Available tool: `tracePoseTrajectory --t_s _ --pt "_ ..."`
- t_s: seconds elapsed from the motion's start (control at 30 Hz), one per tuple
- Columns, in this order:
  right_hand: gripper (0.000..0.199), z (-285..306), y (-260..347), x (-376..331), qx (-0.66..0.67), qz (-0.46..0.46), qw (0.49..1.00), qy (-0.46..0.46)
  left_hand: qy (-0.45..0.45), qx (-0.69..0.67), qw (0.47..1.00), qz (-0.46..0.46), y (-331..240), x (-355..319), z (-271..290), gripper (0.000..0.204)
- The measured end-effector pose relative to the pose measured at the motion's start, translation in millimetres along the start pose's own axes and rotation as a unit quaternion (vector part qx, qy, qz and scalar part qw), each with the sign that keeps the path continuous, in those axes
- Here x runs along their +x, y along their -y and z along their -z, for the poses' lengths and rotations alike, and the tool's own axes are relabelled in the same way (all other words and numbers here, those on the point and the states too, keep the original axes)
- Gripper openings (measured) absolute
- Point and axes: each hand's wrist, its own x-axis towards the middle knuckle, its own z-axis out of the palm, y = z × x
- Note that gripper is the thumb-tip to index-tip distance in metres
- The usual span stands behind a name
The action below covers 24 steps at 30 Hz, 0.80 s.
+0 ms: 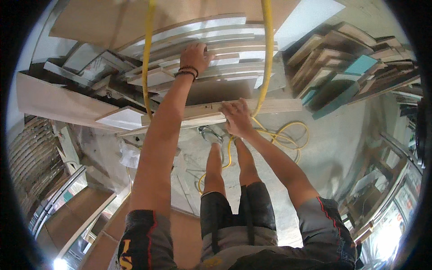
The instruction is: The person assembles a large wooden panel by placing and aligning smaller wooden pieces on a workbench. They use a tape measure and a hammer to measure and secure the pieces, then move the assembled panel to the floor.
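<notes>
A row of boards (245, 46) stands on edge ahead of me, some faced white, with gaps between their top edges. My left hand (194, 57) reaches in among them, fingers curled over a board's top edge; the fingertips are hidden. Nearer to me is a long pale wooden board (279, 106), its edge facing up. My right hand (237, 118) is bent over this near board with its fingers on the far side. A brown panel face shows in the gap behind it.
Yellow hoses (267, 49) hang down in front of the boards, and a yellow coil (294, 137) lies on the concrete floor by my feet. Offcuts (333, 58) are stacked at the far right. Boards (63, 96) lean at the left. A clear plastic bag (129, 156) sits lower left.
</notes>
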Motion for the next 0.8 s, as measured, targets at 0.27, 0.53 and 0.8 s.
tracePoseTrajectory --t_s 0.27,0.53,0.8 --pt "0.055 -0.8 -0.1 2.9 -0.015 0.001 1.000 -0.003 0.000 0.042 0.999 0.022 70.1 -26.9 31.4 0.042" --pt "0.054 -2.5 -0.7 2.6 -0.036 -0.001 0.999 0.007 0.101 0.044 0.991 0.075 75.6 -23.3 32.2 0.046" --pt "0.054 0.4 1.9 7.9 -0.033 -0.015 0.999 0.015 -0.033 0.044 0.998 0.016 105.0 -45.0 37.2 0.029"
